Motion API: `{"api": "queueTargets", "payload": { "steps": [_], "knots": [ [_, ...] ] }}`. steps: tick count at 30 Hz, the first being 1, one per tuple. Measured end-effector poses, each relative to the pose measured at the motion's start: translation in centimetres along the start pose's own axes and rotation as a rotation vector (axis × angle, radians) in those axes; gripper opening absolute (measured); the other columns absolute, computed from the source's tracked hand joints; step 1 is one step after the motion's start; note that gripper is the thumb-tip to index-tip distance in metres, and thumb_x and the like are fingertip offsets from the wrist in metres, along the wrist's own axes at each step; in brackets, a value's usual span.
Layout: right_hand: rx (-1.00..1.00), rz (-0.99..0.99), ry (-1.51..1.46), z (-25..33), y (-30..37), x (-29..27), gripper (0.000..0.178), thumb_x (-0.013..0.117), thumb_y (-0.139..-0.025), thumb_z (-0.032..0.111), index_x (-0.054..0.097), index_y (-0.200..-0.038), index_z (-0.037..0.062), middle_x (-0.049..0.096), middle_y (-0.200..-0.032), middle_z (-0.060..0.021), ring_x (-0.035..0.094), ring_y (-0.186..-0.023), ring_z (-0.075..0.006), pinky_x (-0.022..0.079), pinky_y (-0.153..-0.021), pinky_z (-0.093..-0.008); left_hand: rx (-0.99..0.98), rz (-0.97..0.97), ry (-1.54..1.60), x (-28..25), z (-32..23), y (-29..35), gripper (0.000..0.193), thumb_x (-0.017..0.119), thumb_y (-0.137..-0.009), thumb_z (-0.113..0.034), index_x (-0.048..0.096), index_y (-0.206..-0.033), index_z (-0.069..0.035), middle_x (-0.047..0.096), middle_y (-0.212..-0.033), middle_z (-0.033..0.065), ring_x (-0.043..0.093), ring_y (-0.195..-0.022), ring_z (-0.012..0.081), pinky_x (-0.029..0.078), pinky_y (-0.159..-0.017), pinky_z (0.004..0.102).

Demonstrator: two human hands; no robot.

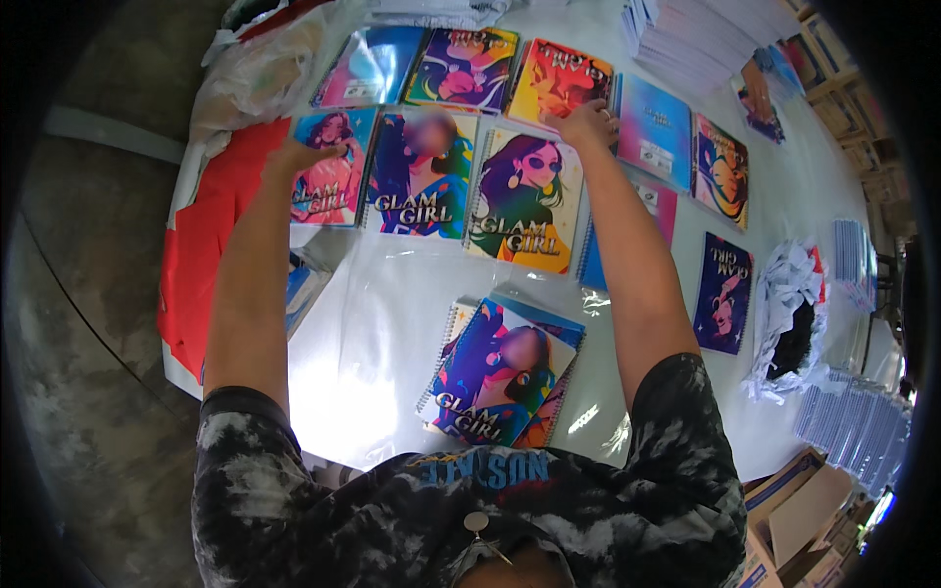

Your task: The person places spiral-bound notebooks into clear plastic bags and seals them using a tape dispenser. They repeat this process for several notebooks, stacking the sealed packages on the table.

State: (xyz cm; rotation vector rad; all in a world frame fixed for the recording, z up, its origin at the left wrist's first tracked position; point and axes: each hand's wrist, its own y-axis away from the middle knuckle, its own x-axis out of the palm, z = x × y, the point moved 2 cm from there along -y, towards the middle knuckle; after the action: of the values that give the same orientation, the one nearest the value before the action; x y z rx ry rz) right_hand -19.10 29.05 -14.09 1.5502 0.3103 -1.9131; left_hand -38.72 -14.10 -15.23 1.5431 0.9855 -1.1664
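A white table point(382, 304) spreads under everything, its surface glossy with glare. Red sheets point(206, 265) lie along its left side, below a crumpled plastic bag point(255, 83). A tall paper stack point(691, 39) stands at the far right, and an open carton point(809, 505) sits at lower right. Near the person's chest is a small, skewed notebook pile point(500, 382).

Farther off, spiral notebooks lie in two rows. The pink notebook point(328, 191) is at the left end of the nearer row, beside a purple one point(417, 181) and then a cream one point(529, 201). The orange notebook point(549, 83) lies in the far row, just left of a blue one point(655, 122).

The left hand point(309, 157) is at the pink notebook's left edge, fingers reaching over its cover; whether they grip cannot be told. The right hand point(588, 124) is at the orange notebook's near right corner, fingers bent, their grip likewise unclear.
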Motion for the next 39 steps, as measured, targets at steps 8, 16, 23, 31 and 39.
{"api": "queueTargets", "payload": {
  "steps": [8, 16, 23, 31, 39],
  "knots": [
    [-0.017, 0.013, -0.609, -4.8, -0.8, -5.4, 0.073, 0.076, -0.068, 0.032, 0.043, -0.122, -0.0036, 0.053, -0.119, -0.0195, 0.054, -0.108, -0.0283, 0.04, -0.095, -0.0338, 0.177, -0.593, 0.264, -15.6, -13.0, 17.7, 0.041, 0.059, -0.083, -0.039, 0.061, -0.108, -0.007, 0.064, -0.1, 0.0146, 0.061, -0.087, 0.0279, 0.046, -0.078, 0.0349],
    [-0.487, -0.052, -1.73, -10.7, 18.4, -14.1, 0.037, 0.066, -0.078, 0.011, 0.054, -0.11, -0.0019, 0.062, -0.104, -0.0115, 0.062, -0.089, -0.021, 0.048, -0.081, -0.0323, 0.16, -0.845, 1.384, -15.0, -10.9, 35.7, 0.039, 0.045, -0.095, -0.034, 0.051, -0.117, -0.002, 0.055, -0.106, 0.003, 0.052, -0.094, 0.0127, 0.042, -0.081, 0.0271],
    [-0.078, 0.369, -0.78, -19.9, 36.1, -1.2, 0.024, 0.069, -0.077, 0.019, 0.061, -0.09, 0.0005, 0.063, -0.076, -0.0097, 0.061, -0.076, -0.0146, 0.048, -0.069, -0.0291, -0.002, -0.049, 1.355, -2.1, -12.2, 39.2, 0.04, 0.057, -0.087, -0.029, 0.049, -0.117, -0.003, 0.056, -0.103, 0.0088, 0.055, -0.087, 0.0176, 0.045, -0.074, 0.0307],
    [-0.201, 0.07, -0.549, -19.6, 28.4, -4.6, 0.026, 0.067, -0.078, 0.026, 0.063, -0.092, 0.0048, 0.061, -0.067, -0.0088, 0.059, -0.061, -0.0214, 0.046, -0.059, -0.0316, 0.326, -0.366, 0.475, -0.6, -17.8, 32.6, 0.038, 0.071, -0.077, -0.024, 0.055, -0.105, -0.004, 0.055, -0.079, 0.0104, 0.056, -0.068, 0.0236, 0.045, -0.061, 0.0336],
    [-0.543, -0.169, -0.763, -3.1, 6.1, -4.8, 0.026, 0.063, -0.078, 0.025, 0.065, -0.091, 0.0023, 0.064, -0.075, -0.0169, 0.063, -0.073, -0.0297, 0.048, -0.069, -0.0354, 0.369, -0.524, 0.288, -1.7, -15.9, -2.4, 0.044, 0.059, -0.082, -0.026, 0.05, -0.119, -0.003, 0.058, -0.103, 0.0245, 0.055, -0.101, 0.0374, 0.045, -0.085, 0.0376]
  ]
}}
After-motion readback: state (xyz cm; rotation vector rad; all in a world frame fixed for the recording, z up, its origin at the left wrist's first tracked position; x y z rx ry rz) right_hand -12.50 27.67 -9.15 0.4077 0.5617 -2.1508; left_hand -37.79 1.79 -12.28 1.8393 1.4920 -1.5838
